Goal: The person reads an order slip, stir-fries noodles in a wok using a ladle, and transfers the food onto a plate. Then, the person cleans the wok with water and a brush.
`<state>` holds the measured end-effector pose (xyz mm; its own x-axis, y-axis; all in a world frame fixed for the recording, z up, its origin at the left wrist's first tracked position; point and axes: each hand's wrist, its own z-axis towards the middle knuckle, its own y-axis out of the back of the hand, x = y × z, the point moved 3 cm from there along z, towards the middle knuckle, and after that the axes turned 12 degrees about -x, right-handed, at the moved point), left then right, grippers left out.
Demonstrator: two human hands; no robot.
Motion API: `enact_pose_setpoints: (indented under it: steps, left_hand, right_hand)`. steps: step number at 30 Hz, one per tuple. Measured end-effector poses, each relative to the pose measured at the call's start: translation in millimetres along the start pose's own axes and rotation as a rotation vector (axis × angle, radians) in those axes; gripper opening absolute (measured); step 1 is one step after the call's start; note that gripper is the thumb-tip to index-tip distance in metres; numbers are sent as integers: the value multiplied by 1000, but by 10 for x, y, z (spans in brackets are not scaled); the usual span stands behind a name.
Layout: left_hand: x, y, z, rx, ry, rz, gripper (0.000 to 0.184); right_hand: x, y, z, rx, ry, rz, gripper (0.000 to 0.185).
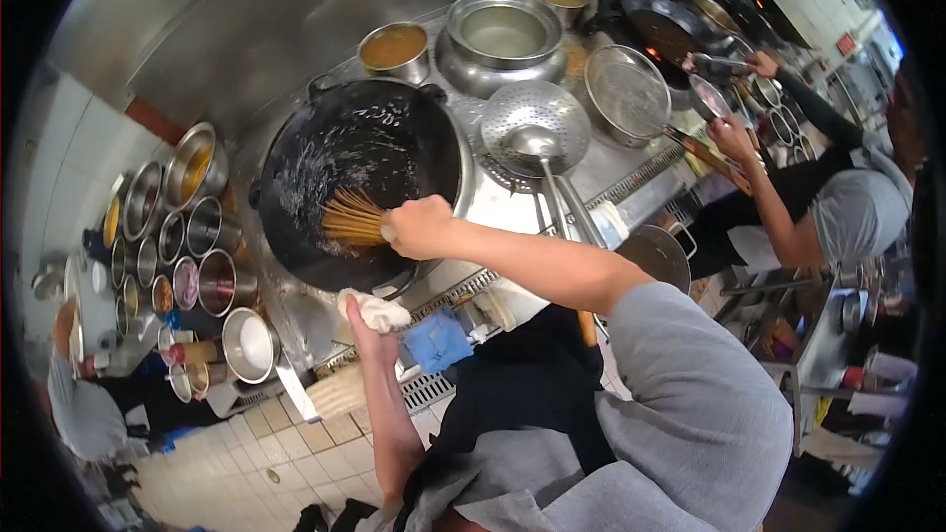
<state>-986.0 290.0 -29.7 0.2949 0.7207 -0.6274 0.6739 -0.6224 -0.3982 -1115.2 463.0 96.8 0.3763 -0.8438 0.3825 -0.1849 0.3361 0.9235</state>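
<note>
A large black wok (296,153) sits on the steel range with water along its inner wall. My right hand (424,228) is closed around the end of a bamboo brush (353,218), whose splayed bristles lie against the inside of the wok. Below the wok's near rim, my left hand (371,330) grips a folded white cloth (376,311). The cloth is at the edge of the wok, beside its near handle. A blue cloth (438,341) lies on the range's front edge, just right of my left hand.
A perforated skimmer with a ladle (535,138) lies right of the wok. Behind stand a large steel pot (503,34) and a pot of brown liquid (393,47). Several bowls (218,282) crowd the left. At the right, a co-worker (852,197) holds a bowl near another wok (662,34).
</note>
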Motion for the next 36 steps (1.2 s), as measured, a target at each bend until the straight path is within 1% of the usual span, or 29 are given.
enact_pose_setpoints:
  steps: [1, 2, 4, 6, 7, 8, 10, 11, 14, 15, 16, 17, 18, 19, 20, 21, 22, 24, 27, 28, 29, 30, 31, 32, 33, 34, 35, 36]
  left_hand:
    - [1, -42, -7, -6, 16, 3, 46]
    - [4, -75, -36, -16, 31, 7, 44]
    - [33, -190, -42, -35, 33, 51, 39]
    - [117, -195, 157, -35, 49, 60, 37]
    - [83, -302, 69, -88, 35, 10, 25]
    - [107, -314, 156, -83, 70, -13, 21]
    - [148, -265, 324, -80, 146, -47, 12]
    - [171, -254, 310, -45, 135, -29, 2]
    - [108, -166, 117, 31, 3, -63, 2]
    - [74, -23, 181, 84, 18, -70, 2]
    - [15, 38, 153, -34, -58, -36, 4]
    - [-82, -3, -47, -114, -78, 38, 6]
    - [-149, 170, 89, 19, -65, 65, 8]
    - [-247, 264, 123, 117, -38, 123, 10]
    - [-274, 151, -138, -35, -116, 157, 10]
    - [-356, 288, -32, 115, -77, 176, 10]
    - [-421, 273, -153, 54, -104, 221, 10]
    - [-588, 472, -87, 97, -95, 283, 9]
    - [-735, 480, -283, -29, -127, 394, 10]
    - [-779, 483, -341, -19, -167, 413, 11]
    - [-821, 469, -378, -27, -217, 429, 13]
    - [-885, 444, -382, -30, -188, 490, 13]
    - [-934, 447, -390, -58, -173, 473, 13]
    - [-1007, 462, -354, -28, -210, 522, 19]
    - [-1015, 289, -533, -160, -296, 522, 12]
    - [-1060, 289, -467, -147, -353, 463, 16]
    - [-1102, 256, -419, -138, -479, 498, 21]
    - [-1155, 209, -433, -70, -571, 512, 24]
  right_hand:
    - [-175, 92, -94, -30, -47, 60, 29]
    - [-363, 227, -151, -107, -72, 111, 33]
    - [-628, 638, -382, 14, -372, 433, 41]
    - [-812, 653, -689, -143, -424, 677, 45]
    - [-879, 580, -849, -219, -445, 798, 47]
    - [-939, 397, -991, -279, -470, 1039, 47]
    - [-1010, 180, -1283, -294, -593, 1114, 46]
    - [-988, 161, -1369, -315, -617, 1120, 46]
    - [-723, 355, -1620, -510, -538, 1150, 46]
    - [-721, 245, -1679, -538, -511, 1260, 47]
    - [-762, 81, -1730, -447, -509, 1325, 43]
    - [-819, -147, -1751, -513, -492, 1325, 43]
    - [-822, -270, -1822, -470, -590, 1216, 43]
    - [-870, -597, -1787, -747, -409, 877, 41]
    - [-809, -699, -1787, -839, -334, 887, 39]
    - [-561, -373, -1990, -531, -633, 1335, 37]
    - [-433, -155, -2154, -419, -657, 1383, 36]
    - [-362, -354, -2201, -546, -502, 1543, 40]
    - [-367, -913, -2171, -541, -515, 1359, 46]
    - [-193, -497, -2373, -360, -602, 1505, 51]
    - [-144, -541, -2358, -373, -624, 1503, 51]
    - [-120, -663, -2316, -443, -558, 1540, 49]
    - [-110, -747, -2288, -361, -544, 1604, 49]
    - [-97, -751, -2288, -306, -564, 1559, 45]
    - [-103, -885, -2227, -415, -462, 1463, 42]
    - [-108, -1009, -2161, -536, -363, 1364, 39]
    - [-48, -859, -2168, -485, -407, 1376, 41]
    - [-5, -849, -2151, -445, -428, 1376, 41]
